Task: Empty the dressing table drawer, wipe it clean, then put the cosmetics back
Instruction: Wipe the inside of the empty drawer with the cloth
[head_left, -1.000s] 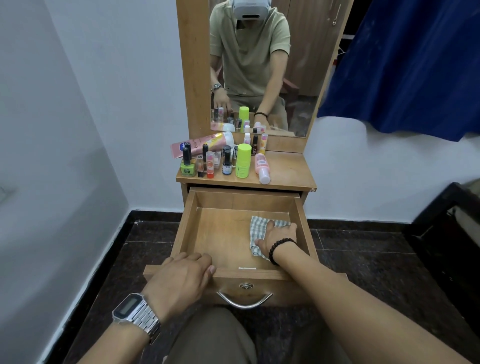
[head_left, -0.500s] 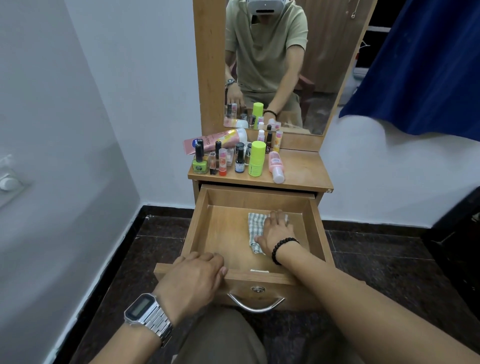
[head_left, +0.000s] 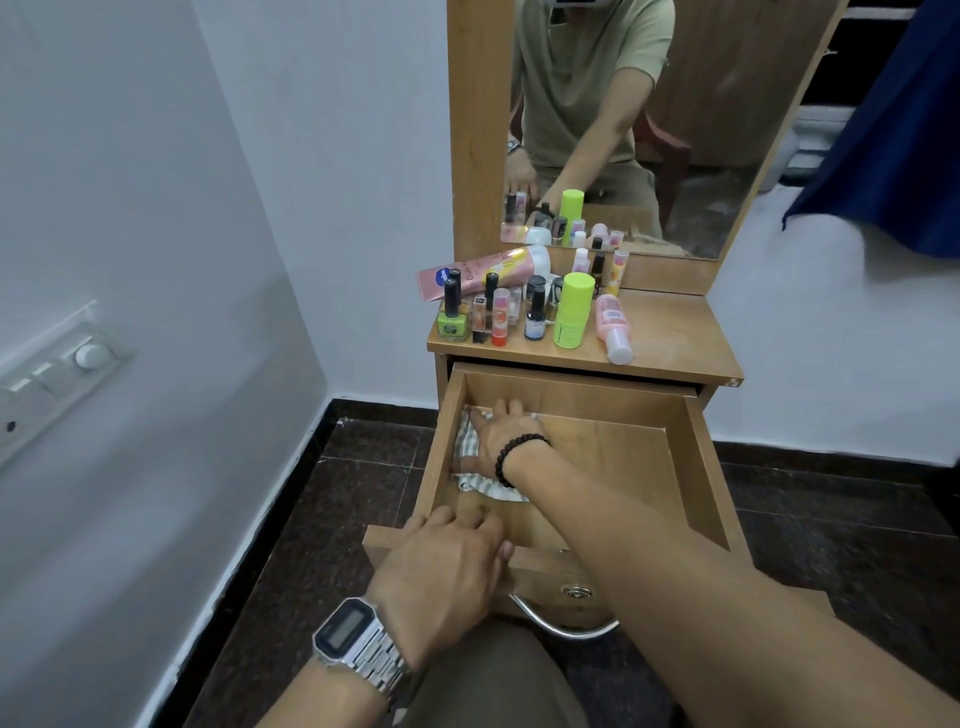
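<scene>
Switch panel (head_left: 52, 364) on left wall, well apart from dressing table (head_left: 670, 348). Left hand (head_left: 447, 561) draped over drawer (head_left: 706, 483) front edge near left corner, fingers curled on the rim, gripping it. Checked cloth (head_left: 465, 441) in back-left of drawer, tight vs left wall. Right hand (head_left: 498, 436) flat on cloth, fingers straight, pressing down. Right half of drawer floor bare wood. Cosmetics (head_left: 535, 306) crowded on tabletop's left and centre, pink bottle (head_left: 613, 327) lying down; bare top twd right edge.
</scene>
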